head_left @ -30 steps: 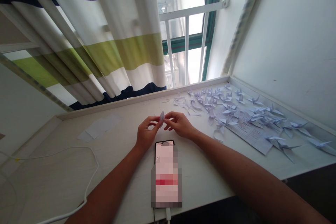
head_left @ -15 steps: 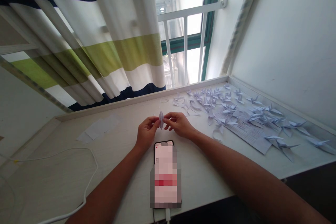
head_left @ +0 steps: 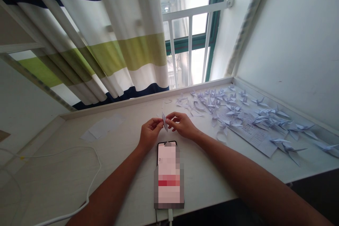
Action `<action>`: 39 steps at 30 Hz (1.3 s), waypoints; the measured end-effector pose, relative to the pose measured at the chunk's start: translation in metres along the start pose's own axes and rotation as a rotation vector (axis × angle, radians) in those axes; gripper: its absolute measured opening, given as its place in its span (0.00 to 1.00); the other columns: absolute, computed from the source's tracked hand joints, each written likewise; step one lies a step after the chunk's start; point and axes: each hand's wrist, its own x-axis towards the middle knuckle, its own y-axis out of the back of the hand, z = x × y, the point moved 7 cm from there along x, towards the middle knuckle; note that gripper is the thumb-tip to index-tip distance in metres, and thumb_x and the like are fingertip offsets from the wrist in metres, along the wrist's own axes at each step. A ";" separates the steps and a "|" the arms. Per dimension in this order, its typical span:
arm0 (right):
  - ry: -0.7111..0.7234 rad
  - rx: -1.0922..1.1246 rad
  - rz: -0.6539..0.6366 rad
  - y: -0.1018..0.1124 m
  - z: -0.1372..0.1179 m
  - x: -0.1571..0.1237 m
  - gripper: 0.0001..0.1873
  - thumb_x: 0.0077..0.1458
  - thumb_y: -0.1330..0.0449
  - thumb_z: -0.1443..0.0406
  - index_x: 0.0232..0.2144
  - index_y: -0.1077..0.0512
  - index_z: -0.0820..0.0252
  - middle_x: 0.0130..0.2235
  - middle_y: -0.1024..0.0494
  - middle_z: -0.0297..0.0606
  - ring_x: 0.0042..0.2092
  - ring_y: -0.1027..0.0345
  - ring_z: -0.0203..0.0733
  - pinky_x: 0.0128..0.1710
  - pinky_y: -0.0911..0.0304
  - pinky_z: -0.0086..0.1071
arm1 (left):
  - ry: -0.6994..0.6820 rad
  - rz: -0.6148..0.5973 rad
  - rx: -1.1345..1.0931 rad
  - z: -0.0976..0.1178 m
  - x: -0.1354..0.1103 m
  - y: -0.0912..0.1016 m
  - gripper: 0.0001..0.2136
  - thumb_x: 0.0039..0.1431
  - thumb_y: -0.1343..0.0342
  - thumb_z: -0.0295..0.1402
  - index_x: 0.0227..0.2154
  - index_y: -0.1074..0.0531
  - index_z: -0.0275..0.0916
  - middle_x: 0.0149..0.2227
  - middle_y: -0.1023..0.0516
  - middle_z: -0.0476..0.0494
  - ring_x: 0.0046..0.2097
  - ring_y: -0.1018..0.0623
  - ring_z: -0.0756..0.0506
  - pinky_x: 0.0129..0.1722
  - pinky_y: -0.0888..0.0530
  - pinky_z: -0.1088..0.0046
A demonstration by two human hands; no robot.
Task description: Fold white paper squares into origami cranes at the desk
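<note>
1. Paper [head_left: 165, 123]: folded narrow, slightly tilted, between both hands, just beyond phone [head_left: 166, 169]; contact with table [head_left: 206, 173] impossible to tell.
2. Left hand [head_left: 150, 130] and right hand [head_left: 182, 126]: pinching paper from opposite sides, fingertips close together.
3. Step in hand, by judgement: shaping folds with fingertips.
4. Next move, by judgement: calls for firm hold on one side, light fingertip work on the other.
5. Far: ledge [head_left: 148, 97], with room before it.
6. Left: sheets [head_left: 96, 129], well apart; cable [head_left: 100, 165] nearer; widest room between sheets and left hand.
7. Right: strips [head_left: 182, 103], then crowded cranes [head_left: 265, 120]; tighter room.
8. Near: phone, reaching almost to table edge.
</note>
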 end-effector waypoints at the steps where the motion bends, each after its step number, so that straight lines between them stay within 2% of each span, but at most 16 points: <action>1: -0.002 0.007 0.002 0.000 0.000 0.000 0.18 0.54 0.32 0.53 0.37 0.24 0.61 0.35 0.20 0.39 0.31 0.25 0.37 0.25 0.29 0.29 | 0.001 -0.007 0.004 0.001 0.000 -0.001 0.12 0.58 0.35 0.41 0.39 0.22 0.38 0.38 0.15 0.42 0.40 0.17 0.43 0.46 0.20 0.63; 5: 0.005 0.058 0.033 0.004 0.002 0.002 0.21 0.49 0.29 0.51 0.37 0.25 0.61 0.36 0.23 0.38 0.32 0.26 0.37 0.27 0.28 0.30 | 0.026 -0.048 -0.024 0.004 -0.002 -0.005 0.14 0.58 0.35 0.43 0.41 0.22 0.37 0.42 0.15 0.40 0.44 0.16 0.41 0.49 0.20 0.61; 9: 0.018 0.086 0.047 0.006 0.003 0.005 0.25 0.43 0.26 0.50 0.37 0.25 0.61 0.30 0.27 0.33 0.30 0.29 0.37 0.25 0.28 0.30 | 0.071 -0.125 -0.093 0.003 -0.004 -0.014 0.16 0.54 0.31 0.40 0.42 0.24 0.38 0.44 0.16 0.38 0.47 0.17 0.39 0.50 0.21 0.59; 15: 0.036 0.123 0.004 0.002 0.001 0.005 0.23 0.45 0.27 0.49 0.32 0.24 0.61 0.25 0.31 0.29 0.29 0.33 0.35 0.26 0.29 0.30 | -0.034 -0.088 0.018 0.010 -0.002 -0.011 0.13 0.53 0.31 0.38 0.40 0.21 0.41 0.48 0.19 0.41 0.51 0.20 0.41 0.52 0.22 0.59; 20: -0.002 0.159 -0.066 -0.001 0.003 0.003 0.22 0.45 0.27 0.50 0.31 0.24 0.63 0.29 0.24 0.35 0.31 0.28 0.37 0.28 0.30 0.29 | 0.049 -0.111 0.004 0.008 -0.004 -0.011 0.12 0.52 0.30 0.38 0.37 0.21 0.39 0.39 0.17 0.43 0.40 0.18 0.43 0.44 0.20 0.63; 25: -0.018 0.162 -0.139 -0.003 0.003 0.003 0.20 0.47 0.28 0.51 0.31 0.23 0.63 0.32 0.22 0.37 0.32 0.27 0.38 0.30 0.29 0.31 | 0.065 -0.114 -0.017 0.012 -0.006 -0.010 0.13 0.52 0.30 0.41 0.36 0.20 0.38 0.37 0.17 0.42 0.39 0.17 0.43 0.42 0.20 0.63; 30: 0.017 0.088 -0.075 0.002 0.001 0.005 0.20 0.45 0.27 0.51 0.31 0.21 0.62 0.31 0.21 0.37 0.32 0.28 0.38 0.31 0.30 0.32 | 0.075 -0.021 -0.078 0.011 -0.002 -0.002 0.14 0.49 0.28 0.40 0.33 0.21 0.36 0.33 0.18 0.45 0.36 0.20 0.46 0.39 0.22 0.69; 37: 0.037 0.055 -0.041 0.003 -0.001 0.004 0.21 0.47 0.28 0.50 0.29 0.22 0.62 0.28 0.22 0.37 0.29 0.30 0.37 0.33 0.32 0.33 | 0.091 -0.072 -0.114 0.008 -0.001 -0.007 0.15 0.53 0.31 0.42 0.38 0.21 0.36 0.36 0.18 0.43 0.37 0.20 0.46 0.39 0.23 0.69; 39: 0.034 0.063 -0.042 0.003 -0.003 0.004 0.21 0.47 0.28 0.50 0.28 0.22 0.62 0.27 0.22 0.36 0.29 0.31 0.36 0.32 0.33 0.32 | 0.093 -0.055 -0.102 0.007 -0.002 -0.006 0.15 0.53 0.31 0.42 0.37 0.21 0.36 0.35 0.18 0.43 0.35 0.21 0.47 0.37 0.24 0.69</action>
